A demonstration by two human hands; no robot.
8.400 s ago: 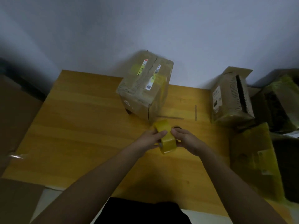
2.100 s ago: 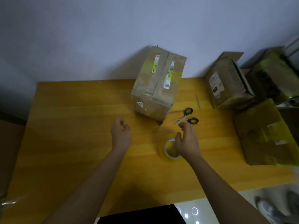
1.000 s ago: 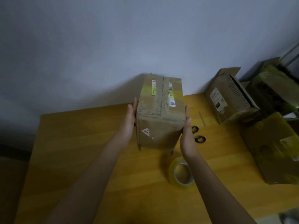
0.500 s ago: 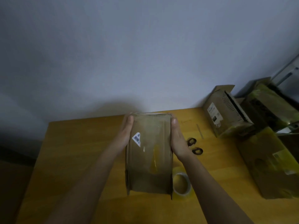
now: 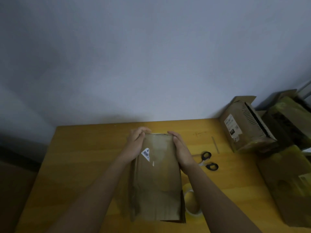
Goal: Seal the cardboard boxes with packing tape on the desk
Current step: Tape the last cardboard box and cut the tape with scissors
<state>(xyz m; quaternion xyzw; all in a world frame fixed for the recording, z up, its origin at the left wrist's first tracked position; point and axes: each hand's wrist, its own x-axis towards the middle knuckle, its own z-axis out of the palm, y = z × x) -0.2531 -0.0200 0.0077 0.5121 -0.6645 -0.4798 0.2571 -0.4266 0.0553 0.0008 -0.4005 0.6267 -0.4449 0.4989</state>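
**Cardboard box held between two hands, desk centre**

Head view. One cardboard box (image 5: 157,179) is recorded at the middle of the yellow wooden desk (image 5: 80,165), its long face turned up and a white triangular sticker (image 5: 145,153) shown near the far left edge. The left hand (image 5: 135,145) is pressed flat against the left side near the far end, fingers extended and curled over the far top edge. The right hand (image 5: 180,152) is laid flat against the right side, fingers straight and together, tips at the far corner. The box is clamped between both palms. A tape roll (image 5: 191,204) is noted just right of the box's near end, partly hidden by the right forearm. Scissors (image 5: 207,160) are listed beyond the right wrist. Further boxes (image 5: 244,125) are stacked at the right edge.
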